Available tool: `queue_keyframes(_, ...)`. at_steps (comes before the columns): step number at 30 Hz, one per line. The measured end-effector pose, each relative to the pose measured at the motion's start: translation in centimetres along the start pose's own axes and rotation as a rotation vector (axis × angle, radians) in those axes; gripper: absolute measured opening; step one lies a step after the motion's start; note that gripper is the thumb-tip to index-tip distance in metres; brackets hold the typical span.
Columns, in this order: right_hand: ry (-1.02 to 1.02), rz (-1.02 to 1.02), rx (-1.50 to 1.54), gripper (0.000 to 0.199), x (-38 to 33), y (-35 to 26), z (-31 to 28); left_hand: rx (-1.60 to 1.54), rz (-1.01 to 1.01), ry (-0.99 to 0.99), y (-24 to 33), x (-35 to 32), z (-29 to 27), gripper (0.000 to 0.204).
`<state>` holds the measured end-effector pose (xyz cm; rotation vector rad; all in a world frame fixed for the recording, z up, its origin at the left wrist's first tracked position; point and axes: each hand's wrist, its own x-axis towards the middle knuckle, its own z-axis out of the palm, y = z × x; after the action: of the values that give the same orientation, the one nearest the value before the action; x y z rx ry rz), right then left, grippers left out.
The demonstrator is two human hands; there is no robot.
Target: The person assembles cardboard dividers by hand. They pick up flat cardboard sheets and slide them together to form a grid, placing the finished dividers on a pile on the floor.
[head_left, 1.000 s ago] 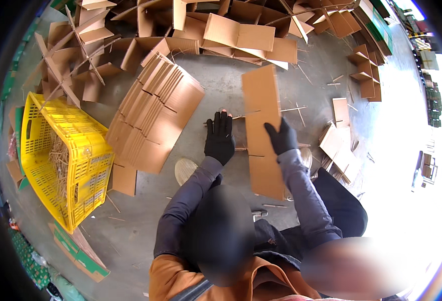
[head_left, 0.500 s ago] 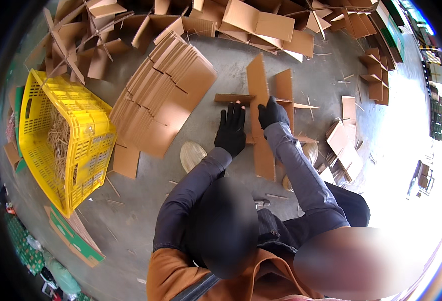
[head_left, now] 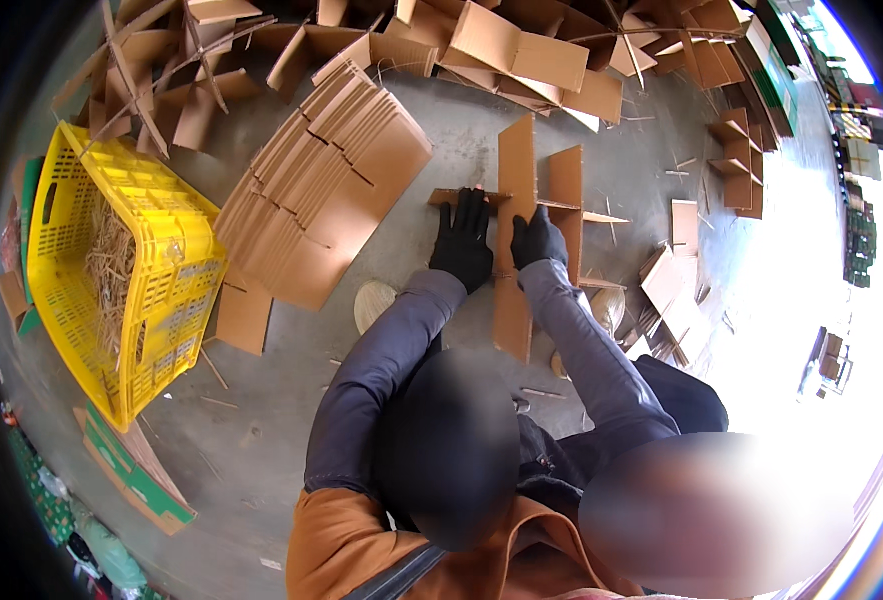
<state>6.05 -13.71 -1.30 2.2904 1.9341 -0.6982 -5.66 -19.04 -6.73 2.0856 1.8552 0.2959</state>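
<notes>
A cardboard divider [head_left: 516, 170] of slotted, interlocking strips stands on the floor in front of me. My left hand [head_left: 463, 245], in a black glove with some fingertips bare, lies along its left side. The fingers of that hand stretch forward over the left end of a cross strip [head_left: 445, 196]. On the other side, my gloved right hand [head_left: 540, 240] closes on the long upright strip near its middle; part of its grip is hidden. A second upright strip [head_left: 566, 175] stands parallel to the right.
A stack of slotted cardboard sheets [head_left: 326, 190] lies to the left. Beyond it, a yellow plastic crate [head_left: 171, 260] holds thin cardboard strips. Assembled dividers [head_left: 521, 60] pile up along the far side. Cardboard pieces [head_left: 673, 290] and scraps lie at the right.
My right hand has drawn slightly nearer along the long strip. My left hand stays beside the divider with its fingers closer to the cross strip. The whole view has shifted a little.
</notes>
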Motion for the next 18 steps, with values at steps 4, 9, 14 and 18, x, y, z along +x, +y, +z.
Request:
queue_keyframes(4, 0.013, 0.003, 0.001, 0.035, -0.9, -0.1, 0.0, -0.036, 0.012, 0.024, 0.0, -0.9, 0.1, 0.072)
queue_keyframes(9, 0.015, 0.043, 0.014, 0.031, -0.4, 0.0, 3.9, -0.083, 0.054, 0.173, 0.3, -1.0, 1.2, 0.068)
queue_keyframes(14, -0.142, 0.025, 0.063, 0.035, 2.0, 2.6, 7.4, -0.211, 0.064, 0.172, -0.2, -1.2, -0.3, 0.063)
queue_keyframes(18, -0.221, -0.082, -0.13, 0.056, 0.7, 2.5, 0.1, -0.338, -0.265, 0.76, -7.6, -2.5, -2.4, 0.061)
